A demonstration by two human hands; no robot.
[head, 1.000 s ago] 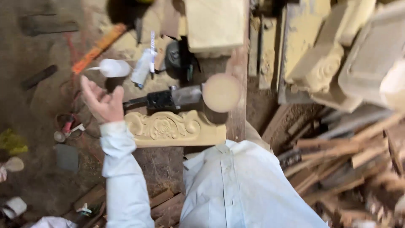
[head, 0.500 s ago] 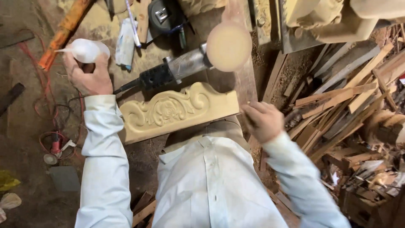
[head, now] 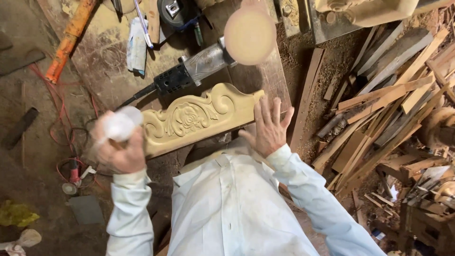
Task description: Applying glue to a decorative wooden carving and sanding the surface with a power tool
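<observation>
Carved wooden panel (head: 199, 118): on bench, beside sander (head: 213, 57).
Left hand (head: 118, 149): clutching white bottle (head: 118, 125).
Right hand (head: 270, 128): open, fingers spread, at panel's end.

This is a woodworking workshop: carved wooden panel (head: 199, 118), power sander (head: 213, 52), offcuts (head: 379, 104) piled at right, sawdust everywhere.

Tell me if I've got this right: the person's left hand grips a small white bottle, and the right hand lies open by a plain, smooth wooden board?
Not quite. The head view shows the wooden board is carved with a rose and scrolls, not plain. The left hand does grip the white bottle, and the right hand lies open.
</observation>
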